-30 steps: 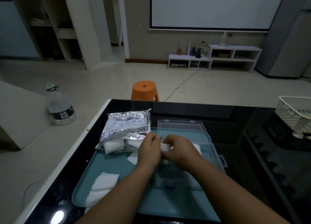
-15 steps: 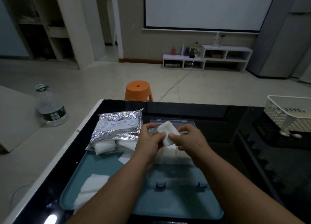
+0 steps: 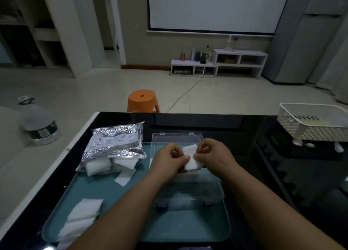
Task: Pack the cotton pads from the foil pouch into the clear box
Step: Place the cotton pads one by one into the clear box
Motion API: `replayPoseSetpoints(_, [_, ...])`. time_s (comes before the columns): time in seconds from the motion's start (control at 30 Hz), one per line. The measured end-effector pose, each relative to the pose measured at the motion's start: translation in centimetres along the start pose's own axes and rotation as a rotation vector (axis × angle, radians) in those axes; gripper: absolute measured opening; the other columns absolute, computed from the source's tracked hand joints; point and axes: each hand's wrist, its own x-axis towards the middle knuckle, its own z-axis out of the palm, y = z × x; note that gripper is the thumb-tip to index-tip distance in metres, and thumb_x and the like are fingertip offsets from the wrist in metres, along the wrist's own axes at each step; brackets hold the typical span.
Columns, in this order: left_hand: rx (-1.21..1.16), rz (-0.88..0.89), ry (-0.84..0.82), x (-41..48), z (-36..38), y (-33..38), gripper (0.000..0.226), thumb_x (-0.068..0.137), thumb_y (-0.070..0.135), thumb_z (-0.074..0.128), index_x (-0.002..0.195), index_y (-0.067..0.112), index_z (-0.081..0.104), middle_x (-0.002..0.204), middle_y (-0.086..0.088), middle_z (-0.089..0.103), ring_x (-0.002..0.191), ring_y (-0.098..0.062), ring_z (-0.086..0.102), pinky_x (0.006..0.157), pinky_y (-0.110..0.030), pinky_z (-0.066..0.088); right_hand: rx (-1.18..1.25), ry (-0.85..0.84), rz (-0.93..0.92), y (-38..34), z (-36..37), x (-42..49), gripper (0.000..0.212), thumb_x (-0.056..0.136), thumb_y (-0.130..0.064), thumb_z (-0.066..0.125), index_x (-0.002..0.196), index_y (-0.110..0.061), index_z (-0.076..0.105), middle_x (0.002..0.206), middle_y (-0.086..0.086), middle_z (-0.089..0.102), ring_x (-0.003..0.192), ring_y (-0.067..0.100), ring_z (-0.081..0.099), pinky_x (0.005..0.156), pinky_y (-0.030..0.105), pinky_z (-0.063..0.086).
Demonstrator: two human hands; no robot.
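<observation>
Both hands meet over the far part of the clear box (image 3: 213, 186), each pinching one cotton pad (image 3: 190, 155) between thumb and fingertips: the left hand (image 3: 168, 160) on its left edge, the right hand (image 3: 216, 155) on its right. The pad hangs clear of the box floor. The box lies open on a teal tray (image 3: 116, 195), its lid (image 3: 177, 139) folded back flat toward the far edge of the table (image 3: 282, 184).

The foil pouch (image 3: 114, 142) lies just left of the box, with pads spilling from its near end. More loose pads (image 3: 81, 216) lie at the tray's near left corner. Right of the box the table is bare up to a white basket (image 3: 310, 106) at the far right.
</observation>
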Motion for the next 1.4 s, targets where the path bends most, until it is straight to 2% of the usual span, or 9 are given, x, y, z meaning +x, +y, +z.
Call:
replayPoseSetpoints(0.13, [0.09,0.019,-0.028,0.2,1.4,0.2,0.014,0.081,0.012,0.071,0.077,0.021,0.062,0.078,-0.004,0.071,0.07,-0.024,0.07,0.075,-0.043,0.059,-0.083,0.057,-0.007,0.9,-0.5,-0.1,0.009,0.086,-0.017,0.069,0.082,-0.019,0.061,0.087,-0.001,0.065,0.078,0.012,0.063,0.066,0.029,0.056])
replayPoseSetpoints(0.33, [0.153,0.017,0.013,0.3,2.6,0.8,0.012,0.086,0.021,0.068,0.082,0.029,0.06,0.08,0.002,0.069,0.064,-0.01,0.066,0.057,-0.019,0.044,-0.146,0.075,-0.006,1.1,-1.0,0.3,0.007,0.088,-0.021,0.066,0.084,-0.022,0.061,0.082,-0.003,0.064,0.072,0.009,0.059,0.054,0.02,0.041])
replayPoseSetpoints(0.43, [0.148,0.015,0.013,0.3,3.3,1.0,0.009,0.087,0.021,0.067,0.087,0.028,0.064,0.084,0.002,0.069,0.069,-0.011,0.066,0.058,-0.021,0.048,-0.145,0.093,0.018,1.5,-1.5,0.3,0.007,0.087,-0.021,0.067,0.083,-0.023,0.062,0.085,-0.003,0.064,0.075,0.009,0.061,0.057,0.022,0.044])
replayPoseSetpoints(0.6, [0.198,0.002,-0.026,0.1,4.7,0.6,0.02,0.092,0.012,0.06,0.099,0.029,0.066,0.089,0.008,0.063,0.079,-0.013,0.065,0.074,-0.031,0.058,-0.184,0.092,0.082,2.5,-1.7,0.3,0.008,0.086,-0.02,0.068,0.082,-0.025,0.062,0.085,-0.004,0.065,0.077,0.011,0.061,0.063,0.026,0.049])
replayPoseSetpoints(0.73, [0.324,0.025,-0.021,0.1,5.2,0.5,0.024,0.094,0.013,0.056,0.111,0.025,0.067,0.103,0.003,0.066,0.088,-0.012,0.064,0.083,-0.029,0.055,-0.221,0.064,0.097,3.0,-1.5,0.3,0.008,0.089,-0.021,0.066,0.083,-0.024,0.061,0.088,-0.004,0.064,0.076,0.007,0.058,0.057,0.022,0.041])
replayPoseSetpoints(0.87, [0.465,0.039,-0.043,0.2,5.7,0.5,0.033,0.095,0.013,0.051,0.125,0.021,0.063,0.126,-0.003,0.063,0.112,-0.019,0.059,0.097,-0.028,0.045,-0.224,0.068,0.087,3.2,-1.1,0.5,0.006,0.09,-0.022,0.065,0.095,-0.023,0.069,0.095,-0.004,0.066,0.082,0.007,0.06,0.068,0.024,0.047])
replayPoseSetpoints(0.97, [0.525,0.049,-0.019,0.3,5.8,0.3,0.03,0.092,0.015,0.056,0.119,0.021,0.066,0.121,-0.002,0.066,0.11,-0.019,0.06,0.093,-0.026,0.044,-0.251,0.072,0.087,3.5,-0.7,0.6,0.012,0.091,-0.02,0.063,0.099,-0.021,0.071,0.097,-0.004,0.067,0.086,0.009,0.061,0.077,0.027,0.051])
replayPoseSetpoints(1.23, [0.672,0.045,0.021,0.3,6.1,0.4,0.021,0.089,0.019,0.063,0.108,0.017,0.072,0.112,-0.004,0.067,0.101,-0.018,0.062,0.085,-0.025,0.044,-0.508,0.089,0.088,4.4,0.8,0.4,0.018,0.09,-0.015,0.061,0.1,-0.023,0.073,0.1,-0.001,0.07,0.086,0.015,0.063,0.073,0.028,0.05])
replayPoseSetpoints(1.4, [0.6,-0.065,-0.113,0.9,5.1,1.0,0.026,0.084,0.009,0.064,0.106,0.017,0.074,0.111,-0.003,0.071,0.102,-0.018,0.064,0.089,-0.027,0.05,-0.429,-0.005,0.202,3.9,0.3,0.9,0.02,0.083,-0.014,0.055,0.078,-0.014,0.074,0.08,0.001,0.07,0.074,0.016,0.064,0.066,0.028,0.051])
